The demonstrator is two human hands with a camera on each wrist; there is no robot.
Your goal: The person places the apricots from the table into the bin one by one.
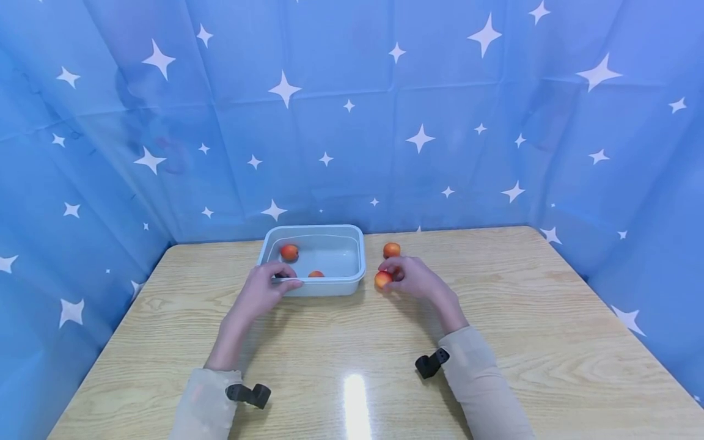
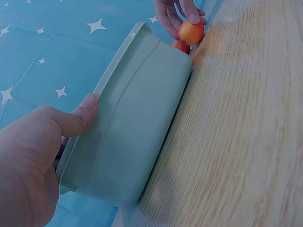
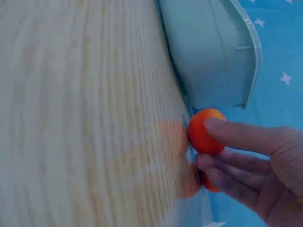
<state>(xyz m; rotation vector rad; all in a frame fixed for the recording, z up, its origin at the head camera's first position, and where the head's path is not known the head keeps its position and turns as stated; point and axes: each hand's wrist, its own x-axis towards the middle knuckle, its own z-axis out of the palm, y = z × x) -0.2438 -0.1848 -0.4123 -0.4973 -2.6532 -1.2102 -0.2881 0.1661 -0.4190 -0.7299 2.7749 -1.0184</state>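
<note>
A pale plastic tub (image 1: 360, 260) stands on the wooden table (image 1: 352, 342), with two small orange-red fruits (image 1: 289, 252) inside it. My left hand (image 1: 286, 280) grips the tub's near rim at its left corner, thumb (image 2: 83, 113) pressed on the outer wall (image 2: 137, 127). Just right of the tub, my right hand (image 1: 387, 275) pinches a third orange-red fruit (image 1: 382, 279) (image 3: 203, 135) at the table surface. A fourth fruit (image 1: 392, 249) lies on the table right behind that hand; it shows partly behind the fingers (image 3: 208, 183) in the right wrist view.
Blue cloth with white stars (image 1: 352, 122) walls the table at the back and on both sides. The tub sits close to the back wall. Bare tabletop stretches from the hands toward me and out to the right.
</note>
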